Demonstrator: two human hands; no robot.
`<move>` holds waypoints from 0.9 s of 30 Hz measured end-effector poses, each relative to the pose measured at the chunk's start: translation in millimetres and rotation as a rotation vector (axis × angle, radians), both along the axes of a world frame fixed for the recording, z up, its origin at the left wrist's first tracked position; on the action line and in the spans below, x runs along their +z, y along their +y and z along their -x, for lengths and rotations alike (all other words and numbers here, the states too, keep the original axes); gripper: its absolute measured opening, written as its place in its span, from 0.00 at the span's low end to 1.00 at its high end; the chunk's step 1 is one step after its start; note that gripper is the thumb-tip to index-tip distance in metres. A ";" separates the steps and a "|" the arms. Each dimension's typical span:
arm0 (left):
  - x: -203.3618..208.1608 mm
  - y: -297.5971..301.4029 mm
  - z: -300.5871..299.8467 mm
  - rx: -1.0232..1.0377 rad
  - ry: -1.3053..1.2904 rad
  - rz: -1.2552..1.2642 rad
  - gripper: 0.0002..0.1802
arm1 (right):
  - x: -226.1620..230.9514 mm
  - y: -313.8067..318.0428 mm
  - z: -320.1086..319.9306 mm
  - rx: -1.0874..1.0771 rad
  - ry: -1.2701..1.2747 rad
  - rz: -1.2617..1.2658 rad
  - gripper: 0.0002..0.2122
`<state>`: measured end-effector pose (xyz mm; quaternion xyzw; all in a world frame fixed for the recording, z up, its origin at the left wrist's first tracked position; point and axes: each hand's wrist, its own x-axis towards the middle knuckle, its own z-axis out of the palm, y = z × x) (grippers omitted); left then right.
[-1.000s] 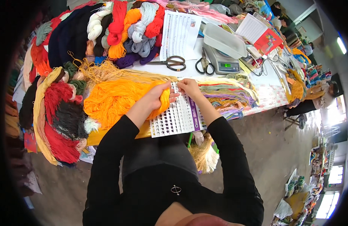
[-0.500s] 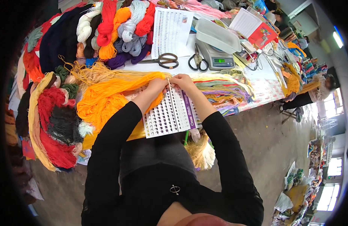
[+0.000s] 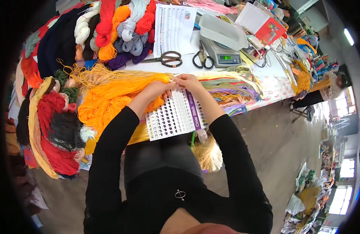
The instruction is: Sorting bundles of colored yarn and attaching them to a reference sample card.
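Observation:
A big bundle of orange thread (image 3: 110, 97) lies across the table's front, its narrow right end running into my left hand (image 3: 159, 90). The fingers of that hand are curled closed round this end. Thumb and fingers of my right hand (image 3: 188, 82) are pinched together right beside it. A small whitish bit shows between the two hands; what the right fingers grip is too small to make out. Below them, a white card (image 3: 170, 119) with rows of punched holes and a purple strip (image 3: 195, 111) overhangs the table edge. My hands cover its top edge.
Behind my hands lie black-handled scissors (image 3: 170, 58), thread snips (image 3: 202, 60), and a scale (image 3: 225, 56) with a clear plastic tub (image 3: 223, 31). Multicoloured threads (image 3: 230, 87) stretch to the right. Yarn skeins (image 3: 127, 27) pile up at left. A printed sheet (image 3: 174, 29) lies behind.
My hands have shifted slightly, staying close together at the card's top. A thin white strand that hung down over the card from my fingers no longer shows there. The view has moved a little.

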<state>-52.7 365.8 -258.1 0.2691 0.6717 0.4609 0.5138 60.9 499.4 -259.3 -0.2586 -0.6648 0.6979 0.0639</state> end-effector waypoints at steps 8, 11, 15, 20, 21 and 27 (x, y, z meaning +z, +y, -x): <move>45.5 -110.6 191.4 0.659 -0.562 -0.492 0.10 | -27.3 7.2 10.8 0.031 -0.038 -0.353 0.11; 68.0 -139.3 195.1 1.124 -0.017 -0.290 0.16 | -21.9 6.7 7.3 0.026 -0.053 -0.337 0.11; 70.1 -135.0 122.9 0.810 -0.068 -0.387 0.18 | -12.0 5.0 0.9 -0.092 0.056 -0.154 0.10; 67.7 -92.0 -20.4 0.415 -0.500 -0.524 0.19 | 38.4 -73.2 -12.0 0.026 0.182 -0.148 0.09; 49.4 -86.1 -24.8 0.298 -0.610 -0.532 0.19 | 46.1 -87.1 -16.8 0.061 0.273 -0.112 0.08; 63.0 -73.4 -39.7 0.338 -0.733 -0.667 0.21 | 52.5 -97.1 -23.2 0.021 0.339 0.047 0.06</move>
